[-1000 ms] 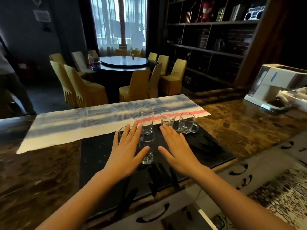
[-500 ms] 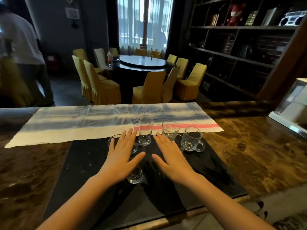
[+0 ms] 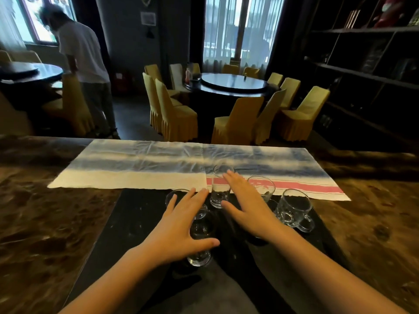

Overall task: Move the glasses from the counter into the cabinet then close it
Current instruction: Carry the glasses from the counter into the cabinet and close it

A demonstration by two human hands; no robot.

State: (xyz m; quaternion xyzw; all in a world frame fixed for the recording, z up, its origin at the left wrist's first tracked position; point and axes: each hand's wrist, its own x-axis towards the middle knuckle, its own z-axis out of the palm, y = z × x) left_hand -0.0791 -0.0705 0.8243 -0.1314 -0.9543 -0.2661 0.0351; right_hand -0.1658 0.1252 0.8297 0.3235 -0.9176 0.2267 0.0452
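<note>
Several clear glasses stand on a black panel [image 3: 136, 223] of the counter. A tall narrow glass [image 3: 220, 191] stands between my hands. A short tumbler [image 3: 263, 188] and a handled glass mug [image 3: 294, 210] are to its right. My left hand [image 3: 181, 225] hovers flat, fingers spread, over a low glass [image 3: 175, 196] and a small glass [image 3: 199, 252] near my thumb. My right hand [image 3: 247, 207] is flat and spread, its fingertips by the tall glass's rim. Neither hand grips anything. No cabinet is in view.
A striped white, blue and pink cloth [image 3: 145, 168] lies along the counter's far side. Brown marble counter [image 3: 45, 223] extends left and right. Beyond are round tables with yellow chairs [image 3: 176, 114], a person [image 3: 84, 64] at the left, and dark shelves [image 3: 362, 75] at the right.
The view has tilted up and swung left, losing the white appliance and the drawers. Both hands have slid forward over the glasses, still spread flat.
</note>
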